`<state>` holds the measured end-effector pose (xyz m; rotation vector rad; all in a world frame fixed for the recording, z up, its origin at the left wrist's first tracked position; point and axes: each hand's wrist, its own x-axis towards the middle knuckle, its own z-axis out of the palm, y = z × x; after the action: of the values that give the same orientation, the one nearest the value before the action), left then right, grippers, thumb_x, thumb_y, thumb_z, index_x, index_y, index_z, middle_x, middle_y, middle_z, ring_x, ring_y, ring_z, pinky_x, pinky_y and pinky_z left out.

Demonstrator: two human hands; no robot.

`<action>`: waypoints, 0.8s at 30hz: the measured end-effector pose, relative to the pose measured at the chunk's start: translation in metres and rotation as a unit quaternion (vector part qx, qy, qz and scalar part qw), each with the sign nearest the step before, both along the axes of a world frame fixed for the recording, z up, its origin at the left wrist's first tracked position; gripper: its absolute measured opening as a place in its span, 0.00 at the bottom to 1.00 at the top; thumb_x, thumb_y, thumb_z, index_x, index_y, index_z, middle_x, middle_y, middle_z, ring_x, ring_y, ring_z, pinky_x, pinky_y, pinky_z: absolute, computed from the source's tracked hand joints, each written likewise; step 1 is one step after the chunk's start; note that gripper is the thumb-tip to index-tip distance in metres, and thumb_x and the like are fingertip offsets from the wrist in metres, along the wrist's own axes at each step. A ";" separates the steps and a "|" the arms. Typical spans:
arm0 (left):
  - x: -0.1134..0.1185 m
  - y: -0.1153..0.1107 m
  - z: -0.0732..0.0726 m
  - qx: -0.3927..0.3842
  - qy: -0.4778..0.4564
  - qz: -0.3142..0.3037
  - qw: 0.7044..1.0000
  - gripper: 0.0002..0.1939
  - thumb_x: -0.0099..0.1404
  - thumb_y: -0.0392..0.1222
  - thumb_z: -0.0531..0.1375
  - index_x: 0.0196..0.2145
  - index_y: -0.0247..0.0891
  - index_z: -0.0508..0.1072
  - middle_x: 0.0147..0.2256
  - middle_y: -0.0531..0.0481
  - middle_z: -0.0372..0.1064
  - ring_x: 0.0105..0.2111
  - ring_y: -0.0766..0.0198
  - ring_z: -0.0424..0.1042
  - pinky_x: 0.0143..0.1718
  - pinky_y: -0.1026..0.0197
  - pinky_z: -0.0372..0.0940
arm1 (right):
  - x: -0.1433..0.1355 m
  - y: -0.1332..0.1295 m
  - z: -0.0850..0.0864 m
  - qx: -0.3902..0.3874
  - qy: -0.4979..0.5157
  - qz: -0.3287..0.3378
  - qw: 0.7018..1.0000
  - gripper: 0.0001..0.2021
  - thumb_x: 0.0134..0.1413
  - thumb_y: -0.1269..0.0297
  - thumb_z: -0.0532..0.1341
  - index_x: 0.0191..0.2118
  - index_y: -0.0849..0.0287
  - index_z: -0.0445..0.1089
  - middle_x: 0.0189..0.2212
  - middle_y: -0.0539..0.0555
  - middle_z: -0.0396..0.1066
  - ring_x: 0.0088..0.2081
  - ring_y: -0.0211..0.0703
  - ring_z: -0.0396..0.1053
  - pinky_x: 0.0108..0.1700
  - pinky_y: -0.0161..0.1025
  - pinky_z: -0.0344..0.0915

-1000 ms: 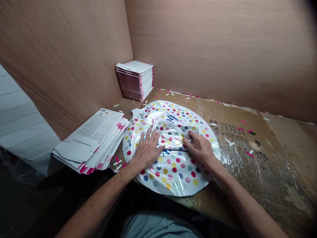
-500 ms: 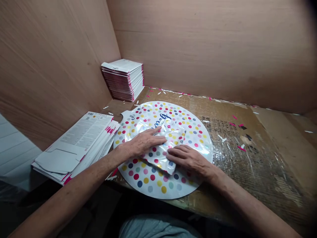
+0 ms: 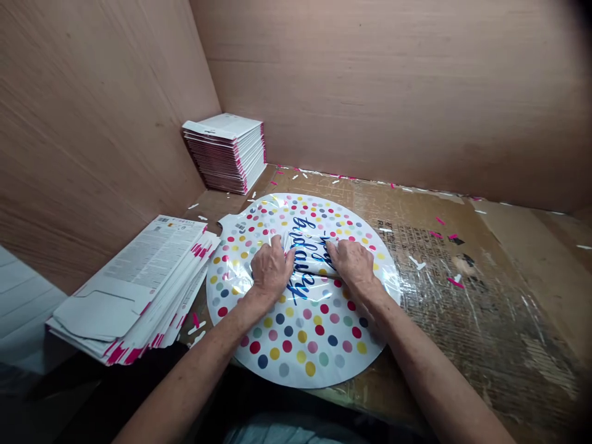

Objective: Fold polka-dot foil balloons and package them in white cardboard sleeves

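A flat, round foil balloon with coloured dots and blue lettering lies on the cardboard surface, its small neck pointing left. On its middle, a folded foil balloon is mostly covered by my fingers. My left hand is closed on the left end of this folded piece, thumb toward the centre. At the right end, my right hand grips it with fingers curled under. Both hands rest low over the round balloon; the fingertips are partly hidden.
To the left, a fanned pile of white and pink card sleeves reaches the table edge. A taller stack of similar sleeves stands in the back corner. Wooden panels enclose the back and left. White and pink paper scraps litter the taped cardboard.
My hands were lying flat on the crumpled dotted foil; now they are closed on its two ends. The folded piece looks smaller, and more blue lettering shows. The view has shifted slightly.
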<state>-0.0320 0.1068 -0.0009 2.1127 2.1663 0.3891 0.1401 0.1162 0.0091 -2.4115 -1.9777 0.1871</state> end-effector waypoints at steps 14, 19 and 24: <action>-0.012 -0.001 -0.002 0.072 -0.124 -0.060 0.988 0.24 0.67 0.51 0.60 0.55 0.33 0.67 0.51 0.36 0.72 0.52 0.49 0.70 0.52 0.51 0.65 | -0.005 0.030 0.031 -0.018 0.059 0.253 0.966 0.08 0.63 0.59 0.59 0.40 0.57 0.71 0.35 0.54 0.73 0.36 0.42 0.68 0.36 0.36 0.58; -0.012 -0.024 0.013 0.032 -0.372 -0.077 0.924 0.11 0.66 0.43 0.61 0.45 0.39 0.74 0.44 0.48 0.77 0.43 0.60 0.76 0.47 0.60 0.68 | -0.007 -0.025 0.017 0.038 0.275 0.272 0.921 0.12 0.59 0.54 0.60 0.43 0.56 0.68 0.33 0.52 0.73 0.33 0.42 0.67 0.34 0.36 0.58; -0.058 -0.054 0.022 0.081 -0.274 -0.050 0.957 0.17 0.65 0.46 0.63 0.50 0.39 0.73 0.42 0.47 0.77 0.40 0.60 0.77 0.43 0.61 0.70 | -0.013 -0.052 0.002 -0.044 0.362 0.261 0.894 0.21 0.60 0.45 0.55 0.26 0.57 0.63 0.20 0.48 0.63 0.24 0.38 0.61 0.27 0.35 0.54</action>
<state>-0.0905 0.0533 0.0209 1.8742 1.7487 1.0322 0.1274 0.0647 0.0106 -1.4169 -2.1432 1.0215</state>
